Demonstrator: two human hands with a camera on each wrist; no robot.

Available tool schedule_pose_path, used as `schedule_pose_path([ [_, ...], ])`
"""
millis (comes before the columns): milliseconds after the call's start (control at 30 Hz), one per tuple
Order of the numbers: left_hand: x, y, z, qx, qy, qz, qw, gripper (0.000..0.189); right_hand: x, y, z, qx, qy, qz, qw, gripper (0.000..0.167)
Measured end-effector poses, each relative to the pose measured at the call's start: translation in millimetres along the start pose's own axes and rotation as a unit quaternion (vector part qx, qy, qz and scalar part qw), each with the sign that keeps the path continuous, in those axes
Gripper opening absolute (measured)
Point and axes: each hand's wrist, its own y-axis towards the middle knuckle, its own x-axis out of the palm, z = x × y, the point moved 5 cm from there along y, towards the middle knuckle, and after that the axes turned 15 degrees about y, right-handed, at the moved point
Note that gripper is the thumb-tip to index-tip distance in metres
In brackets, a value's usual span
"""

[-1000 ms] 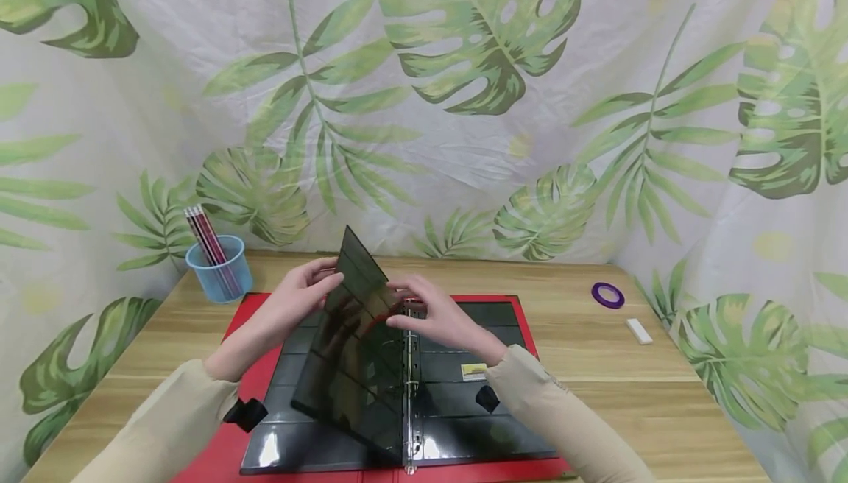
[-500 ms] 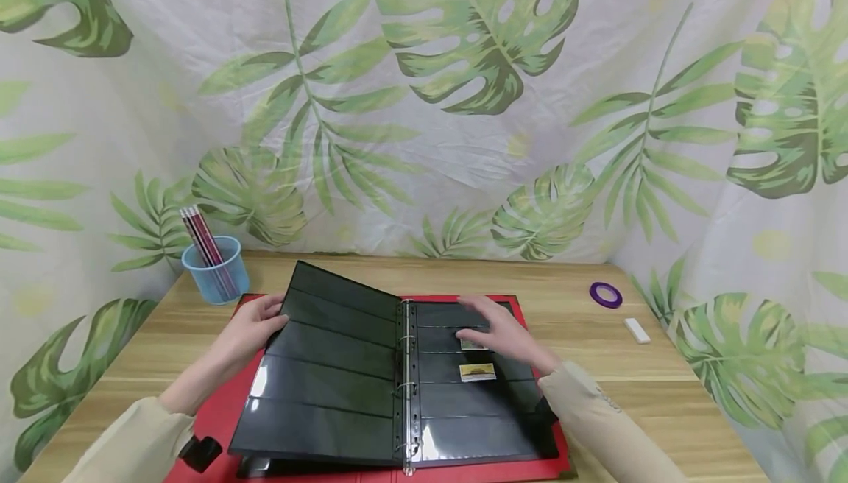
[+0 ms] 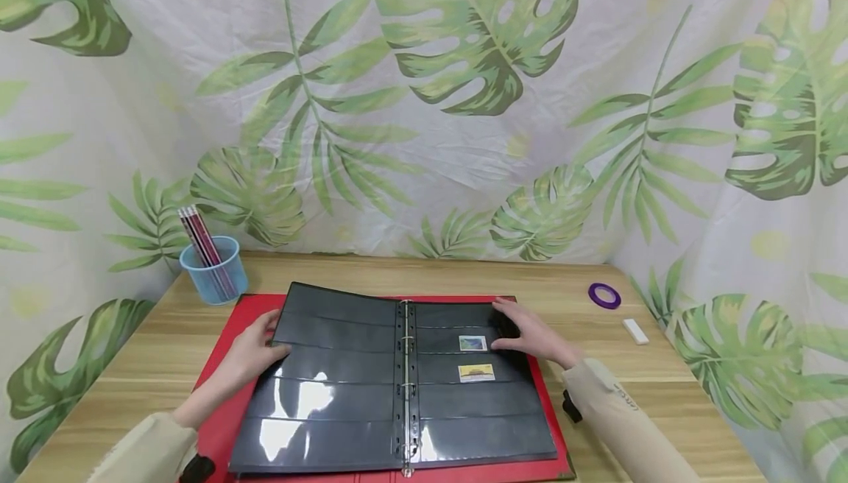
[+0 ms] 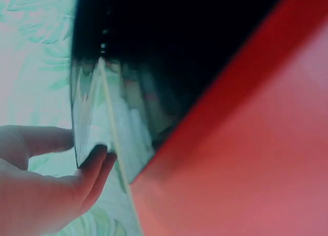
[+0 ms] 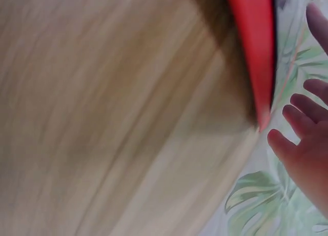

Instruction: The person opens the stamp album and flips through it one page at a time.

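Note:
A red ring binder [image 3: 218,413] lies spread on the wooden table, with black pocket pages on its metal rings [image 3: 407,387]. At the outer edge of the left black page [image 3: 344,365], my left hand [image 3: 250,350] pinches the page between thumb and fingers; its far corner stands slightly raised. In the left wrist view, the left hand [image 4: 46,190] has fingers on both sides of that edge. Two stamps, one blue-green [image 3: 472,343] and one yellow [image 3: 476,372], sit in the right page [image 3: 490,435]. My right hand [image 3: 533,332] hovers by that page's upper right edge, fingers spread, holding nothing.
A blue cup [image 3: 215,277] with several pencils [image 3: 202,236] stands at the back left. On the right lie a purple tape roll [image 3: 604,295] and a white eraser-like block [image 3: 636,331]. A leaf-print curtain [image 3: 424,137] hangs behind the table [image 3: 649,409].
The left hand has turned the black page over from the rings to the left and lowered it. My right hand has let go and moved right, uncovering both stamps.

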Motion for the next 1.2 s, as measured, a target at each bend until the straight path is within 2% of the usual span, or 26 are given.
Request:
schedule_pose_path([
  [100, 6.9, -1.5, -2.5, 0.007, 0.032, 0.013, 0.9994, 0.079, -0.2, -1.8, 8.1, 0.017, -0.003, -0.016, 0.9997, 0.087],
  [233, 15.6, -4.6, -1.4, 0.043, 0.076, 0.014, 0.9961, 0.083, -1.1, -3.4, 15.2, 0.030, -0.007, -0.024, 0.9992, 0.095],
  [367, 25.2, -8.6, 1.3, 0.082, 0.106, -0.007, 0.9910, 0.090, -1.2, -3.8, 19.4, 0.028, -0.026, -0.027, 0.9989, 0.100],
  [533, 33.1, -13.1, 0.8, 0.104, 0.113, -0.029, 0.9878, 0.098, -0.4, -2.9, 23.1, 0.035, -0.037, -0.031, 0.9982, 0.100],
  [600, 34.3, -13.9, 1.0, 0.125, 0.133, -0.023, 0.9829, 0.098, 0.0, -2.9, 23.9, 0.040, -0.034, -0.032, 0.9981, 0.100],
  [800, 39.4, -13.3, 0.6, 0.191, 0.229, -0.017, 0.9543, 0.095, 1.0, -4.0, 23.5, 0.048, -0.031, -0.035, 0.9978, 0.100],
  [867, 41.0, -13.7, -0.6, 0.201, 0.244, -0.025, 0.9484, 0.094, 1.5, -3.9, 23.0, 0.046, -0.033, -0.035, 0.9978, 0.099],
  [1033, 42.0, -15.5, -1.5, 0.216, 0.249, -0.034, 0.9435, 0.091, 3.6, -3.1, 23.3, 0.043, -0.030, -0.032, 0.9981, 0.097],
  [1200, 40.3, -16.0, -0.6, 0.216, 0.246, -0.036, 0.9443, 0.091, 4.3, -2.5, 23.3, 0.043, -0.029, -0.026, 0.9983, 0.096],
])
